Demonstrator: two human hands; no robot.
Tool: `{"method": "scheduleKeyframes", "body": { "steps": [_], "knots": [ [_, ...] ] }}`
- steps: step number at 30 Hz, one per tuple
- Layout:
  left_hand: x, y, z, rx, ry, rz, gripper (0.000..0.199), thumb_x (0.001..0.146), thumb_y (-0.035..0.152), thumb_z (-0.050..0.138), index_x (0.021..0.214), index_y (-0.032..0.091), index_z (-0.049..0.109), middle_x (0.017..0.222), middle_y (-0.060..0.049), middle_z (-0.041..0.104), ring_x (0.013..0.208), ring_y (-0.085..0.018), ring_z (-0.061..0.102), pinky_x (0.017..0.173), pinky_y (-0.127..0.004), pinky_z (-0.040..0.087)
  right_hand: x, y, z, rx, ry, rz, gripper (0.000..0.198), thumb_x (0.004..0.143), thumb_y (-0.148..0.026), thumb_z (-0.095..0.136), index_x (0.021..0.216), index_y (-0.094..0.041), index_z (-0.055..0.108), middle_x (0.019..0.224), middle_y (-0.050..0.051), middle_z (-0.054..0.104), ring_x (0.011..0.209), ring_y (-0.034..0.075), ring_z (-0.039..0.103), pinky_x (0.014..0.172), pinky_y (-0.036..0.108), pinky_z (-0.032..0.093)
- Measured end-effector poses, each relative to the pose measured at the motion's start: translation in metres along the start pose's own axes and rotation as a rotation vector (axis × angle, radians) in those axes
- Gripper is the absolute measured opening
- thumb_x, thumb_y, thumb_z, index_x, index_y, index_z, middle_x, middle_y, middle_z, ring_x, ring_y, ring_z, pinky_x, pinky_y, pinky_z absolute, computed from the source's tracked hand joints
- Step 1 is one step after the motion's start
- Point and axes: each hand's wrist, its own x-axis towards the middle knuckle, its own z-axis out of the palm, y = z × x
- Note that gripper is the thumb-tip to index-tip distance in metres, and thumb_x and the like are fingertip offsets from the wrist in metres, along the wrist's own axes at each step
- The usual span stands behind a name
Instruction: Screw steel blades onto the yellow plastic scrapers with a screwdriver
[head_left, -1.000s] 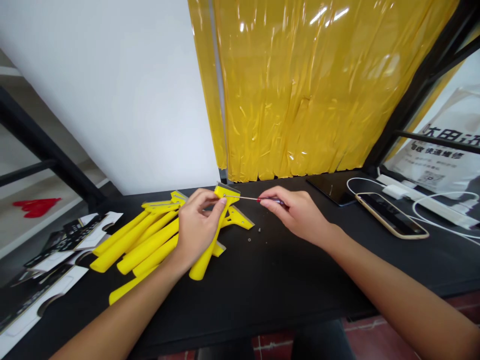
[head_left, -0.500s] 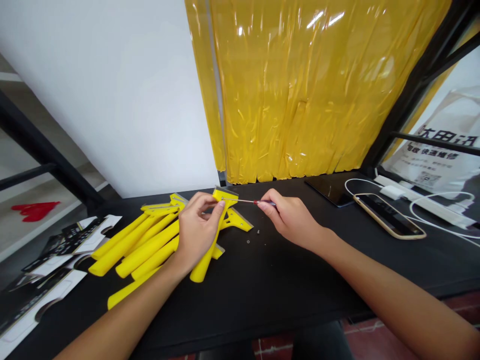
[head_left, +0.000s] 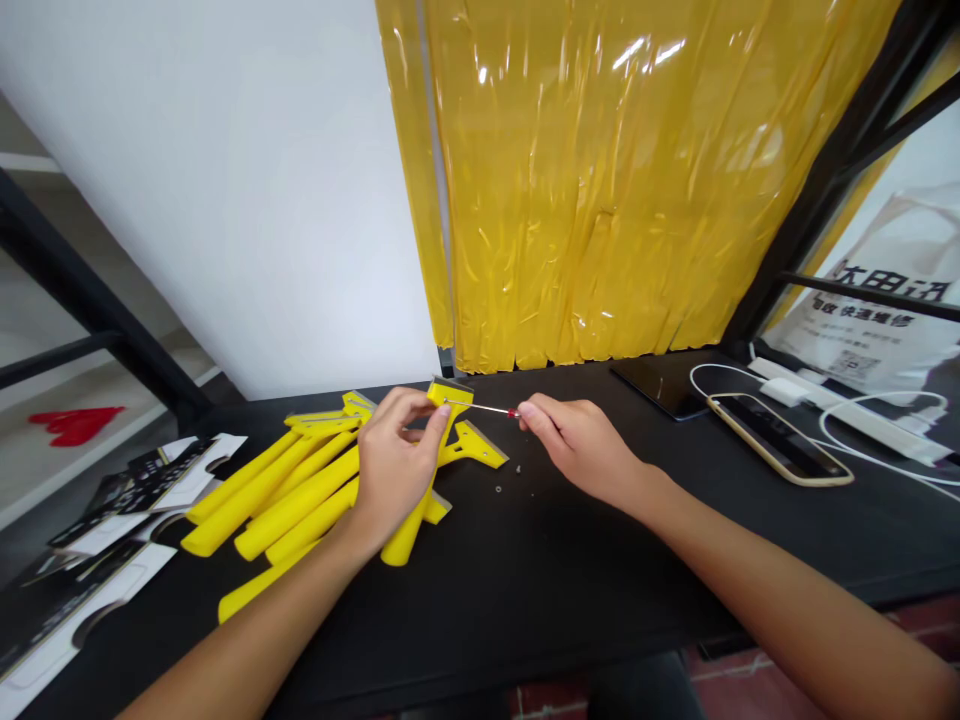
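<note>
My left hand (head_left: 397,460) is closed around the neck of a yellow scraper (head_left: 405,535), its bladed head tilted up and its handle pointing down toward me. My right hand (head_left: 577,440) grips a screwdriver (head_left: 487,407) with a red collar; the fingers hide most of its handle. The thin shaft runs left, its tip at the screw spot on the scraper's head. Several more yellow scrapers (head_left: 300,495) lie in a pile under and left of my left hand. One scraper head (head_left: 480,446) shows just behind the held one. A small screw (head_left: 518,469) and a tiny nut (head_left: 498,489) lie on the table.
Black-and-white cardboard sleeves (head_left: 150,540) are heaped at the left of the black table (head_left: 480,620). A phone (head_left: 780,437), a dark tablet (head_left: 664,385) and a white power strip (head_left: 847,410) with cables sit at the right. Yellow plastic strips (head_left: 600,200) hang behind.
My right hand has turned slightly around the screwdriver, fingers shifted on its handle. The shaft still meets the scraper's head. My left hand keeps the same hold; the view has shifted a little.
</note>
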Motion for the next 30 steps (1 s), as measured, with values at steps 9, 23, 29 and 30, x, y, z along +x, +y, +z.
{"method": "scheduleKeyframes", "body": {
  "steps": [9, 23, 29, 30],
  "knots": [
    [-0.0005, 0.0051, -0.0017, 0.026, -0.026, 0.022, 0.011, 0.090, 0.025, 0.065, 0.080, 0.020, 0.063, 0.084, -0.002, 0.060, 0.073, -0.013, 0.060, 0.053, -0.020, 0.049, 0.0018, 0.0019, -0.0010, 0.023, 0.019, -0.029, 0.033, 0.103, -0.047, 0.036, 0.089, -0.022, 0.052, 0.075, 0.003, 0.063, 0.065, 0.017, 0.058, 0.061, 0.029, 0.037],
    [-0.0003, 0.0028, -0.0011, 0.045, -0.033, 0.045, 0.009, 0.089, 0.024, 0.066, 0.082, 0.020, 0.061, 0.085, -0.001, 0.059, 0.074, -0.013, 0.060, 0.053, -0.019, 0.050, 0.0022, 0.0064, 0.0043, 0.036, -0.031, -0.030, 0.034, 0.106, -0.040, 0.030, 0.091, -0.021, 0.054, 0.082, 0.004, 0.067, 0.077, 0.019, 0.064, 0.069, 0.030, 0.040],
    [-0.0003, 0.0040, -0.0001, 0.066, -0.024, 0.053, 0.009, 0.090, 0.025, 0.064, 0.082, 0.020, 0.062, 0.085, -0.002, 0.061, 0.074, -0.013, 0.061, 0.054, -0.020, 0.050, 0.0021, 0.0042, 0.0040, 0.117, -0.026, 0.012, 0.023, 0.100, -0.044, 0.047, 0.109, -0.023, 0.049, 0.082, 0.000, 0.066, 0.070, 0.017, 0.062, 0.063, 0.028, 0.040],
    [-0.0001, 0.0037, -0.0001, 0.061, -0.020, 0.049, 0.008, 0.090, 0.025, 0.064, 0.084, 0.020, 0.063, 0.086, -0.002, 0.061, 0.075, -0.014, 0.061, 0.054, -0.020, 0.050, 0.0021, 0.0043, 0.0040, 0.110, -0.029, -0.003, 0.022, 0.100, -0.043, 0.046, 0.108, -0.023, 0.050, 0.080, 0.000, 0.066, 0.069, 0.017, 0.061, 0.063, 0.028, 0.040]
  ]
}}
